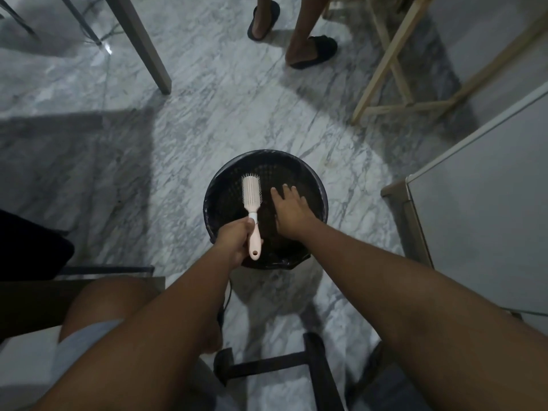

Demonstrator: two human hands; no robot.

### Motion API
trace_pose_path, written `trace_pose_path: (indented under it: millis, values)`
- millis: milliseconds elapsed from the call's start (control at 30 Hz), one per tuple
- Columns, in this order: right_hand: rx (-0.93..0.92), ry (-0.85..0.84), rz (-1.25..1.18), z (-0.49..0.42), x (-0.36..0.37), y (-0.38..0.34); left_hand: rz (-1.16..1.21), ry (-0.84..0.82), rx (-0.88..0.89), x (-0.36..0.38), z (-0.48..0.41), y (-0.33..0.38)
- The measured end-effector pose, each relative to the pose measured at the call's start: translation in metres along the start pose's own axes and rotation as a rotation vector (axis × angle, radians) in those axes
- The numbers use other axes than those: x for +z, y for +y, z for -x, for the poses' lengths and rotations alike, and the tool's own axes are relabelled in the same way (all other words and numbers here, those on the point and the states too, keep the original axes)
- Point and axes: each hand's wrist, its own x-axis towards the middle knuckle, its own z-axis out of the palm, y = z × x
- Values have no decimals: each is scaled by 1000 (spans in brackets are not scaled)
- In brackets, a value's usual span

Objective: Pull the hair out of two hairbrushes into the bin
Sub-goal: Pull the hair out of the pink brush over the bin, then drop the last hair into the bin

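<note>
A round black bin (321, 200), lined with a dark bag, is seen from above on the grey-veined marble floor (184, 137). Both bare forearms are extended over it from the lower edge of the view.

Left hand (235, 240): its grip is closed around the handle of a pale pink hairbrush (252, 203), fingers wrapped near the handle's middle, the handle's rounded end projecting toward the wearer. The brush head is held above the left part of the bin opening, pointing away, its back turned up; a fringe of bristle tips is visible along the top and right edge of the head. Whether hair is lodged in the bristles cannot be made out in the dim light.

Right hand (289, 210): its grip is wide, fingers spread and palm down, nothing held. It is placed over the middle of the bin opening, just beside the brush head and apart from it.

The interior of the bin is dark; its contents cannot be told.

Surroundings noted: a bent knee (98, 301) at lower left, a black chair base (284, 366) at the bottom, a white cabinet (486, 203) at right, a pale wooden frame (394, 63) at upper right, a grey table leg (142, 40) at upper left. Another person's feet in dark slippers (314, 53) are seen at the top, well apart from the bin.
</note>
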Motion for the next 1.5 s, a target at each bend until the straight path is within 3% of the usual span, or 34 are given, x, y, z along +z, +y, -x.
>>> trace_pose_path:
  millis: [300, 600, 833, 1133, 1500]
  values:
    - [52, 131, -67, 65, -128, 7, -71, -13, 51, 47, 98, 77]
    - [214, 320, -88, 176, -319, 36, -209, -183, 158, 151, 250, 175]
    - [352, 430, -104, 239, -394, 70, -305, -325, 213, 225, 322, 206]
    - [622, 558, -155, 360, -422, 152, -538, -500, 219, 325, 397, 172]
    - [1067, 642, -239, 567, -369, 267, -816, -816, 169, 464, 503, 22]
